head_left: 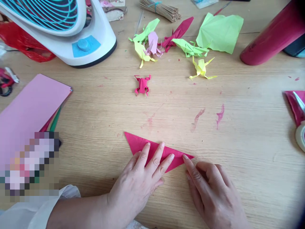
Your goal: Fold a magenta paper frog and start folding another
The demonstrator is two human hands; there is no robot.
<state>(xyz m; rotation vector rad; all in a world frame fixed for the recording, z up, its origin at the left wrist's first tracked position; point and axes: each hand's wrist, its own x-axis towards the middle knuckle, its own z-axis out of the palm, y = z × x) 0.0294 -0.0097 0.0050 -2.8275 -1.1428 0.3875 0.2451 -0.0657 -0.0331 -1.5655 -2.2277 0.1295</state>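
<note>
A magenta sheet of origami paper (135, 141), folded into a long triangle, lies flat on the table. My left hand (140, 178) rests palm down over its middle, fingers spread and flat on the paper. At the paper's right point, the index fingertip of my right hand (212, 194) presses down near the edge. The other fingers of that hand are curled in, with nothing visible in them. Part of the paper's lower edge is hidden beneath my left hand. Beyond it sits a small magenta folded-paper frog (142, 86).
Several folded-paper animals, including a yellow frog (201, 68), stand at the back beside a creased green sheet (220, 33). A white fan (95, 38) is back left, coloured paper (35, 101) at left. A red cylinder (269, 35) and a tape roll (300, 136) are at right.
</note>
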